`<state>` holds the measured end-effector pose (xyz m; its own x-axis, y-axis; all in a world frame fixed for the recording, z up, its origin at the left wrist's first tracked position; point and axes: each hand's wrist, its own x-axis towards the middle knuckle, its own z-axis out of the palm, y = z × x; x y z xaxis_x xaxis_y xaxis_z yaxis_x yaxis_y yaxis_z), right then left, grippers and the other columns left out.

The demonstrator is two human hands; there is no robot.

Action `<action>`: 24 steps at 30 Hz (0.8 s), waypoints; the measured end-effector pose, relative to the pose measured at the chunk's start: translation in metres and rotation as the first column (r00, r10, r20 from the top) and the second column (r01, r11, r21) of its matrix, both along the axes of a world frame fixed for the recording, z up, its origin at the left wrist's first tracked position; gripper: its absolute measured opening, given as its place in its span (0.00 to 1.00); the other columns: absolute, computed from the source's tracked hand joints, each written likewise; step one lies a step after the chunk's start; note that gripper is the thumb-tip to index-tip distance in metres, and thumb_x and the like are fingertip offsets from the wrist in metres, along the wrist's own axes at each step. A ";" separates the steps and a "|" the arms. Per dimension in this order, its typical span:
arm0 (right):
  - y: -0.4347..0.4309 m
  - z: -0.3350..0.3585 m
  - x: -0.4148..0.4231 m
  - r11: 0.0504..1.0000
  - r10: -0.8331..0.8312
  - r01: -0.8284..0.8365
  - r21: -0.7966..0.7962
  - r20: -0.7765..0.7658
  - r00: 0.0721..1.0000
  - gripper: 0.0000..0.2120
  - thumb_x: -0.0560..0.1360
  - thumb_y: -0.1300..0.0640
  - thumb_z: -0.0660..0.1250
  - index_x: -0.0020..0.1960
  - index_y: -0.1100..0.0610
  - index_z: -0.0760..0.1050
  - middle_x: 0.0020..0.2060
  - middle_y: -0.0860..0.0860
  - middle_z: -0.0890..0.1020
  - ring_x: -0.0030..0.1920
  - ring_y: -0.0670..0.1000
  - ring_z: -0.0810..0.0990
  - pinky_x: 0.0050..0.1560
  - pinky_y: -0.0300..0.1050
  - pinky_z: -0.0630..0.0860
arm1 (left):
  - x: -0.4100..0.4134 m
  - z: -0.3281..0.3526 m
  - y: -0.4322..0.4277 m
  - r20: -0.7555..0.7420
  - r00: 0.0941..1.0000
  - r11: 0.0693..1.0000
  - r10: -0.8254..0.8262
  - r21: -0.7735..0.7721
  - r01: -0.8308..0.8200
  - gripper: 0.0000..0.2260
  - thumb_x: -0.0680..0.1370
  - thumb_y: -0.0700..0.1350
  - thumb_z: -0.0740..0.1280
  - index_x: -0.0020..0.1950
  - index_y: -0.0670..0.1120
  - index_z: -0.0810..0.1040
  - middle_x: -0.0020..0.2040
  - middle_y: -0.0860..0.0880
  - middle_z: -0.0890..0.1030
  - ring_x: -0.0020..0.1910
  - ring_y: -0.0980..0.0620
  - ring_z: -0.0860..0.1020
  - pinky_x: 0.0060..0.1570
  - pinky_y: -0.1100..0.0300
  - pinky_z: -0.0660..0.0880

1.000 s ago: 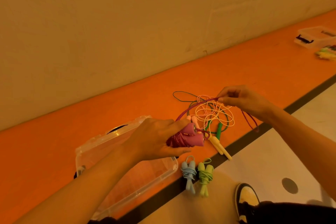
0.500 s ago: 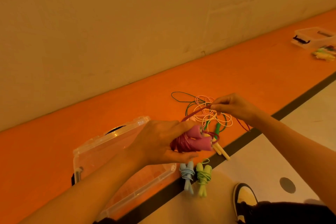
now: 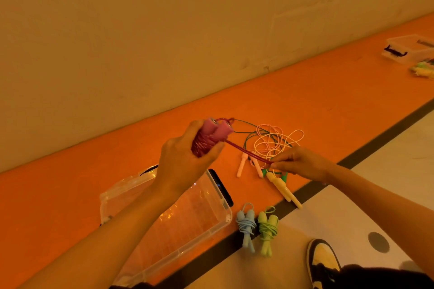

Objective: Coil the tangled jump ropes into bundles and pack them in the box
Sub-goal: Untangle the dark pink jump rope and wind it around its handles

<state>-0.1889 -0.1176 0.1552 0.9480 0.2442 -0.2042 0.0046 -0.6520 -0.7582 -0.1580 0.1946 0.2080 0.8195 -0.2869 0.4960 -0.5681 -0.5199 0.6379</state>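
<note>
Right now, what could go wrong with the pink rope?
1. The right hand pinches the pink rope by its tail just above the tangle; it might snag those loops.
2. If that pinch slips, the coils in the left hand could unwind.
3. The blue bundle and green bundle lie near the shoe and might get kicked.

The box (image 3: 192, 213) lay on the floor (image 3: 305, 101); two coiled bundles (image 3: 245, 224) at its 3 o'clock, tangled ropes (image 3: 272, 141) at 1 o'clock.
</note>
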 end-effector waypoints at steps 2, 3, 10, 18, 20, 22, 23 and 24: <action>0.008 -0.001 -0.001 0.998 0.041 -0.040 -0.046 0.031 0.999 0.12 0.76 0.45 0.66 0.55 0.46 0.84 0.41 0.50 0.86 0.39 0.50 0.81 0.40 0.50 0.78 | 0.007 0.000 0.005 -0.035 0.996 0.996 0.085 0.009 -0.085 0.23 0.73 0.69 0.64 0.62 0.58 0.73 0.37 0.60 0.78 0.33 0.62 0.78 0.29 0.71 0.70; 0.011 0.000 -0.002 0.997 0.059 -0.056 -0.059 0.048 0.997 0.12 0.76 0.44 0.66 0.55 0.45 0.84 0.42 0.50 0.86 0.40 0.53 0.80 0.42 0.56 0.77 | 0.011 -0.001 0.007 -0.045 0.991 0.992 0.124 0.026 -0.123 0.22 0.73 0.68 0.64 0.62 0.58 0.73 0.37 0.59 0.79 0.32 0.61 0.78 0.29 0.68 0.71; 0.042 0.035 -0.010 0.979 0.202 -0.196 -0.047 0.239 0.950 0.17 0.76 0.39 0.65 0.58 0.46 0.83 0.47 0.44 0.84 0.45 0.51 0.82 0.44 0.59 0.77 | 0.036 -0.004 0.027 -0.102 0.935 0.926 0.340 0.211 -0.313 0.21 0.76 0.68 0.62 0.63 0.59 0.72 0.41 0.58 0.80 0.36 0.59 0.78 0.34 0.58 0.76; 0.077 0.093 -0.011 0.934 0.350 -0.349 -0.074 0.387 0.853 0.10 0.78 0.51 0.69 0.56 0.52 0.83 0.46 0.40 0.83 0.44 0.47 0.82 0.41 0.47 0.78 | 0.039 -0.014 0.023 -0.129 0.942 0.888 0.311 0.392 -0.239 0.23 0.77 0.70 0.53 0.61 0.57 0.71 0.41 0.54 0.81 0.33 0.56 0.78 0.29 0.61 0.73; 0.083 0.105 -0.008 0.937 0.336 -0.345 -0.059 0.424 0.841 0.08 0.78 0.52 0.69 0.54 0.52 0.83 0.45 0.44 0.84 0.42 0.48 0.81 0.38 0.49 0.77 | 0.034 -0.017 0.016 -0.137 0.964 0.894 0.229 0.421 -0.153 0.23 0.78 0.68 0.45 0.57 0.56 0.70 0.39 0.52 0.81 0.31 0.55 0.77 0.27 0.62 0.68; 0.084 0.115 -0.006 0.952 0.277 -0.305 -0.010 0.451 0.848 0.08 0.78 0.52 0.68 0.54 0.51 0.82 0.41 0.45 0.83 0.36 0.47 0.78 0.33 0.41 0.72 | 0.026 -0.018 0.010 -0.152 0.978 0.886 0.140 0.459 -0.056 0.23 0.79 0.64 0.41 0.57 0.54 0.69 0.37 0.52 0.80 0.29 0.56 0.75 0.25 0.64 0.64; 0.083 0.120 -0.004 0.960 0.245 -0.280 0.010 0.458 0.855 0.08 0.78 0.52 0.67 0.54 0.52 0.83 0.40 0.45 0.82 0.35 0.46 0.77 0.32 0.36 0.69 | 0.022 -0.017 0.006 -0.143 0.984 0.870 0.103 0.493 -0.019 0.23 0.80 0.63 0.41 0.59 0.53 0.69 0.35 0.53 0.78 0.28 0.57 0.74 0.25 0.66 0.63; 0.082 0.124 -0.002 0.965 0.224 -0.261 0.016 0.463 0.858 0.08 0.78 0.53 0.67 0.53 0.53 0.83 0.40 0.44 0.82 0.34 0.46 0.76 0.32 0.34 0.67 | 0.018 -0.016 0.001 -0.129 0.989 0.848 0.070 0.531 0.009 0.24 0.81 0.63 0.41 0.62 0.53 0.69 0.33 0.55 0.75 0.27 0.59 0.72 0.25 0.67 0.63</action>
<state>-0.1911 -0.0361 0.2787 0.8399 0.4756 0.2614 0.5098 -0.5264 -0.6804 -0.1401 0.1957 0.1917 0.8807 -0.4467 0.1576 -0.4733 -0.8160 0.3318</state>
